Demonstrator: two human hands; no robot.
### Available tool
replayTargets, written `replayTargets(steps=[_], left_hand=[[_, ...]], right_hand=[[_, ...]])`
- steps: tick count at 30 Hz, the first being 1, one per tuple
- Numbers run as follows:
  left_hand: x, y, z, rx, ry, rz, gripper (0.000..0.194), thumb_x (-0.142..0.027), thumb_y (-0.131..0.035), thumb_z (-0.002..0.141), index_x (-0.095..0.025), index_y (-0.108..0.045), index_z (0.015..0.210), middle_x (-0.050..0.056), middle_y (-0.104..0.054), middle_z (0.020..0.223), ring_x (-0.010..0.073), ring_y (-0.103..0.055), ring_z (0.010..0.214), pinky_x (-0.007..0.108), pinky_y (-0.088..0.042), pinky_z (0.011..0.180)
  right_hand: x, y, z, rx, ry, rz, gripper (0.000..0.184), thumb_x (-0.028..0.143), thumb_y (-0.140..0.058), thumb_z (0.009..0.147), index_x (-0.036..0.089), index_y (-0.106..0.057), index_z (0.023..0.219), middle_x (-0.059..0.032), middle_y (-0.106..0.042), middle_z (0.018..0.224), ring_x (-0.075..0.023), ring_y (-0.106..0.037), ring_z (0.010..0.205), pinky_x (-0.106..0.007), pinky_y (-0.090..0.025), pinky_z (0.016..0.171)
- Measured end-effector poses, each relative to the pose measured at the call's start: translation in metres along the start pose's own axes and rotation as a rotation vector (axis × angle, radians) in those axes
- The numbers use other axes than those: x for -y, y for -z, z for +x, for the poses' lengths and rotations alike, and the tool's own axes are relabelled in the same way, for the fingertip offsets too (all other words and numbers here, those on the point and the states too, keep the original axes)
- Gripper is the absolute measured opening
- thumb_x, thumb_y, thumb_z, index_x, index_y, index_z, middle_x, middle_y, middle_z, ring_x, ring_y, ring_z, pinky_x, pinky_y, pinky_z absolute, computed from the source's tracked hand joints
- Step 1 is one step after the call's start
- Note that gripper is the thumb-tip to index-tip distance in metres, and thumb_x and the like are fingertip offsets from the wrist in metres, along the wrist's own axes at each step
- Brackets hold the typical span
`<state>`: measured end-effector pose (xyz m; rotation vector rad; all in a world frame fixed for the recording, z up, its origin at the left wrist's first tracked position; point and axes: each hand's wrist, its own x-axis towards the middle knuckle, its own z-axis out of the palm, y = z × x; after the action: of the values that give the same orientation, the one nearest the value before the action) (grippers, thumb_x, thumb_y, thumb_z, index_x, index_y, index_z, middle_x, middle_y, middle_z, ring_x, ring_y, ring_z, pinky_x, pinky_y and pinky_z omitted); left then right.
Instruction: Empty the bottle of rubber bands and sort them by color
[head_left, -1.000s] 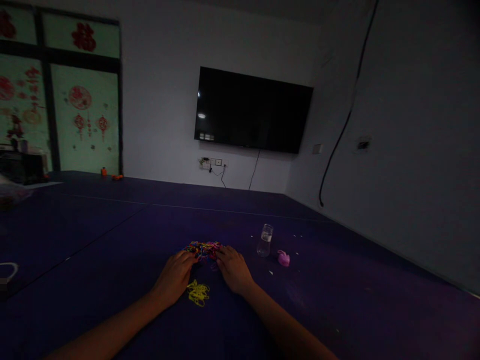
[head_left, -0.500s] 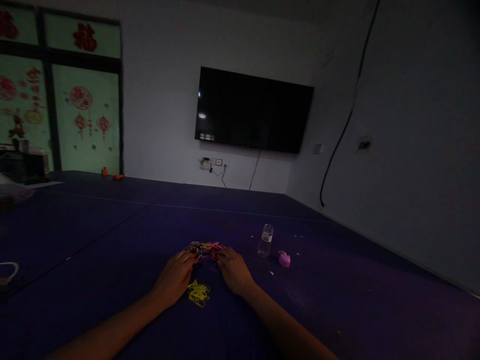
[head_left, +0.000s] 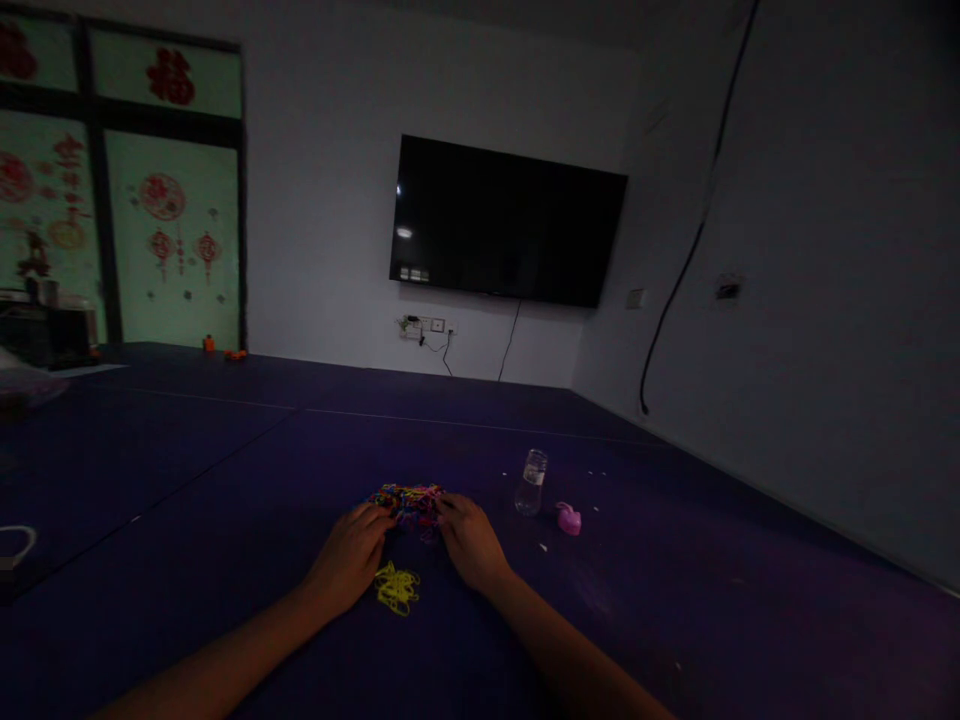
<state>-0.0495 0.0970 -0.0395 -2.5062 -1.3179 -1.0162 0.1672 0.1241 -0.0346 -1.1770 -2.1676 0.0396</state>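
Observation:
A tangled heap of multicoloured rubber bands (head_left: pixel 410 502) lies on the dark purple surface between my hands. My left hand (head_left: pixel 356 550) is at the heap's left side, its fingers bent together on the bands. At the right edge, my right hand (head_left: pixel 471 540) has its fingers closed at the bands, with the fingertips partly hidden in dim light. Nearer to me, a small separate pile of yellow rubber bands (head_left: pixel 397 588) lies between my wrists. Right of the heap stands a clear bottle (head_left: pixel 531 484) with a pale label, and beside it a pink cap (head_left: pixel 568 518) with a loop.
Small white scraps (head_left: pixel 543 547) are scattered near the bottle. A white curved handle (head_left: pixel 21 542) shows at the left edge. Small orange objects (head_left: pixel 234 355) sit at the far edge. Beyond, a television (head_left: pixel 506 220) hangs on the wall, and a black cable (head_left: pixel 679 275) hangs at the right.
My right hand has shifted slightly right, showing more of the heap's right edge. My left hand and the yellow pile look unchanged.

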Motion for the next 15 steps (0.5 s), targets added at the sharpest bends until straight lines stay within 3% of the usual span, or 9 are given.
replayTargets(steps=[8,15], left_hand=[[-0.004,0.004,0.002,-0.002,-0.048,-0.041,0.031,-0.011,-0.039,0.084,-0.02,-0.061,0.103,0.006,-0.064,0.105,0.0193,-0.056,0.102,0.04,-0.046,0.09],[-0.003,0.002,0.002,0.096,-0.151,-0.051,0.038,-0.02,-0.042,0.088,-0.026,-0.051,0.125,0.004,-0.056,0.127,0.0201,-0.044,0.123,0.044,-0.04,0.1]], right_hand=[[0.006,0.005,0.0,0.017,0.064,0.003,0.036,0.016,-0.039,0.089,0.021,-0.059,0.119,-0.0095,-0.059,0.12,-0.0226,-0.054,0.11,-0.038,-0.041,0.095],[0.012,0.006,-0.002,0.089,0.247,-0.02,0.04,0.014,-0.041,0.086,0.018,-0.055,0.124,-0.0104,-0.055,0.125,-0.0214,-0.051,0.115,-0.036,-0.04,0.097]])
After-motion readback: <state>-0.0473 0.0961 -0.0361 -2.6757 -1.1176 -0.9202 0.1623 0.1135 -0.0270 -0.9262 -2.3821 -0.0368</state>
